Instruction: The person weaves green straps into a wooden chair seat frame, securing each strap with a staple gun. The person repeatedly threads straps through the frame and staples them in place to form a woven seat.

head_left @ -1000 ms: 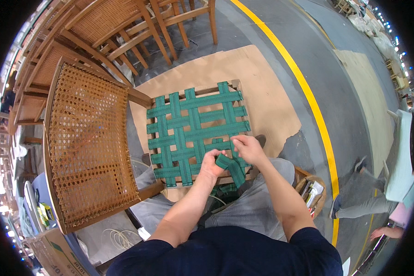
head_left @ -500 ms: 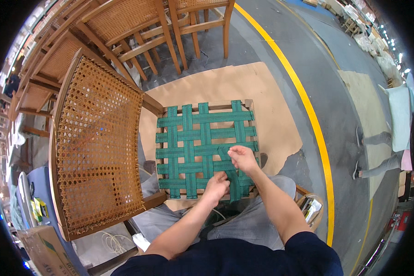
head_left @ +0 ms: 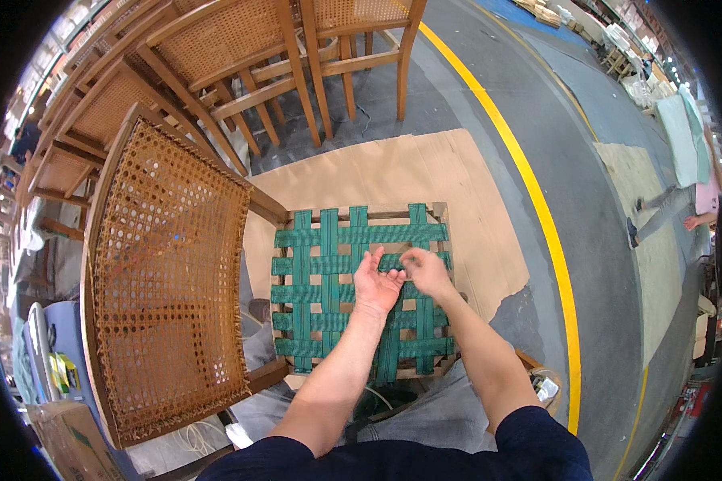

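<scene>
Two bare hands meet over a square chair seat of interlaced green webbing straps [head_left: 329, 280] in the head view. The left hand [head_left: 379, 282] is turned palm up above the seat's middle, its thumb and fingers apart and loosely curled. The right hand [head_left: 427, 272] is just beside it, over the seat's right part, with fingertips drawn together; whether they pinch a strap, I cannot tell. A long green webbing strap [head_left: 387, 353] runs from beneath the left hand to the seat's near edge.

Left of the seat rises the chair's wood-framed woven cane back [head_left: 172, 272]. A brown cardboard sheet [head_left: 473, 208] extends beyond the seat's far and right edges. Past the seat's far side stand several brown wooden chairs with cane panels [head_left: 221, 48]. A painted yellow floor line [head_left: 529, 176] curves right of the seat; farther right is another person in a pink top [head_left: 707, 199].
</scene>
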Tool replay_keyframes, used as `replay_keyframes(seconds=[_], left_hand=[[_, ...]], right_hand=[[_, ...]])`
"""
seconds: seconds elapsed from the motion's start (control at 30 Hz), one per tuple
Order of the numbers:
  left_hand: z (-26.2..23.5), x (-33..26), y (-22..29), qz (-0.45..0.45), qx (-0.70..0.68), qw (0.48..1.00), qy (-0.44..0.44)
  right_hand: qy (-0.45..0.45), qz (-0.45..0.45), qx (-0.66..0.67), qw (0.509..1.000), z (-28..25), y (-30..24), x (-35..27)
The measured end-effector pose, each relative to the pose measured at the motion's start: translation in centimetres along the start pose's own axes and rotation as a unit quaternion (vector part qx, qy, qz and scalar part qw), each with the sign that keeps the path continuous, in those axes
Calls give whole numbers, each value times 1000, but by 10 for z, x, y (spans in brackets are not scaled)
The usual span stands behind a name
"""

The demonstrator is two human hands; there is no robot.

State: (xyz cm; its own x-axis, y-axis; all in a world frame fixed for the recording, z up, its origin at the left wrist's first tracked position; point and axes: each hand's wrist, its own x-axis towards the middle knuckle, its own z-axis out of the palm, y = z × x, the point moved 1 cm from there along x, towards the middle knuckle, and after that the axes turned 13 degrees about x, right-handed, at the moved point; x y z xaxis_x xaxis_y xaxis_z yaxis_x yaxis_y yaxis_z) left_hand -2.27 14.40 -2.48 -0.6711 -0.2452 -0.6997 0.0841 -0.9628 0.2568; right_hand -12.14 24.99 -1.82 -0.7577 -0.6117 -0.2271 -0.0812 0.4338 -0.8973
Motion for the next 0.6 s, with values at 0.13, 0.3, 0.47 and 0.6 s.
replay_keyframes(seconds=[0.13,0.3,0.47,0.6], left_hand=[[3,18,-15,32,-48,998,-9],[3,14,-6,17,-56,998,7],[2,-45,1,9,419,907,44],[-3,-32,31,380,676,628,65]], right_hand=[[29,4,-66,997,-19,-8,24],[36,101,72,992,8,-19,37],[-2,316,502,805,-13,-5,43],[-61,363,525,767,-16,-21,47]])
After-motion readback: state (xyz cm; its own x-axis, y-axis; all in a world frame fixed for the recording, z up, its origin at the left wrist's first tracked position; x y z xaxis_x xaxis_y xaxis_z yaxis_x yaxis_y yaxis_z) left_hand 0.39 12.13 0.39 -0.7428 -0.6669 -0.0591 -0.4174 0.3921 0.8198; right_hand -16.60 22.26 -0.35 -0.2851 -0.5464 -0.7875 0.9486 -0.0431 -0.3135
